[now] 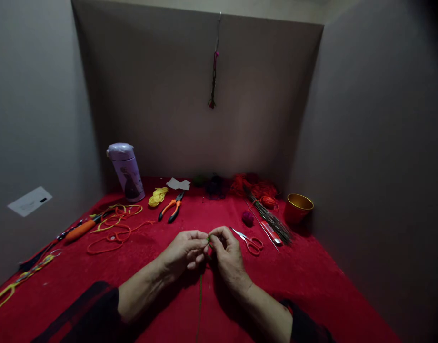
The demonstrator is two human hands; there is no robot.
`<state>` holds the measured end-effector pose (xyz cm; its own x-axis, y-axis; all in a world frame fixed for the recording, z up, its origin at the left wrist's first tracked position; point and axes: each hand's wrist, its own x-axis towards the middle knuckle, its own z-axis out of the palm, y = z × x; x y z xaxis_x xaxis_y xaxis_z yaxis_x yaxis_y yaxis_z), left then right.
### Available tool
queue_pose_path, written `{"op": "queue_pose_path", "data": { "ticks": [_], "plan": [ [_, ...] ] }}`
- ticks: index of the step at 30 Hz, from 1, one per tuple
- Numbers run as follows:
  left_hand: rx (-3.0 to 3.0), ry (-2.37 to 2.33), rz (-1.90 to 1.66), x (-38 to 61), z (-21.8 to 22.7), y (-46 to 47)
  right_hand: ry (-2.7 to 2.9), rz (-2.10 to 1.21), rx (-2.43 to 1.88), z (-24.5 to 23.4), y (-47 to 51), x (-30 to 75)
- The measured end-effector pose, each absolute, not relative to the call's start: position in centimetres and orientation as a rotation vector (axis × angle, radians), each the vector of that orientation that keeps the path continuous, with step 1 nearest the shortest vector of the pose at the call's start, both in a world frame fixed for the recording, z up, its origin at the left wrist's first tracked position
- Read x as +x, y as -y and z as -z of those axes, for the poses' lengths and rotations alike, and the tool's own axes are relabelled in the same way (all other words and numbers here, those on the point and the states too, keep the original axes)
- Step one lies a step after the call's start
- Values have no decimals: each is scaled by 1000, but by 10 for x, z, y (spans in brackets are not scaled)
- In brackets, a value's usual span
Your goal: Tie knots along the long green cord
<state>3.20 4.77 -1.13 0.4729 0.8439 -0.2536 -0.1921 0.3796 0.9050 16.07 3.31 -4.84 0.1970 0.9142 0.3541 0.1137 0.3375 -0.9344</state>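
Observation:
My left hand point(185, 251) and my right hand point(228, 255) meet over the middle of the red cloth, fingertips almost touching. Both pinch a green cord point(200, 297), bunched small between the fingers; whether it is knotted I cannot make out. A loose length of it runs down over the cloth toward me. Just right of my right hand lie scissors point(253, 244) with red handles, blades partly apart. Pliers point(172, 207) with orange and black grips rest beyond my left hand.
Left: a purple flask point(126, 171), yellow yarn point(157, 196), orange cord point(114, 238), an orange-handled tool point(81, 229). Right: a bundle of thin stalks point(271, 216), a purple ball point(247, 218), a red cup with gold inside point(298, 209). A braided cord point(214, 78) hangs from the back wall.

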Motion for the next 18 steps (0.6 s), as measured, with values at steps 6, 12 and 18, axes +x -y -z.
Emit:
{"op": "queue_pose_path", "data": {
  "ticks": [6, 12, 18],
  "plan": [
    [1059, -892, -856, 32, 15, -50, 1205, -827, -1099, 51, -33, 161],
    [1114, -904, -910, 31, 17, -53, 1258, -843, -1102, 47, -28, 161],
    [1136, -900, -901, 31, 18, -51, 1358, -737, -1171, 45, -27, 161]
  ]
}}
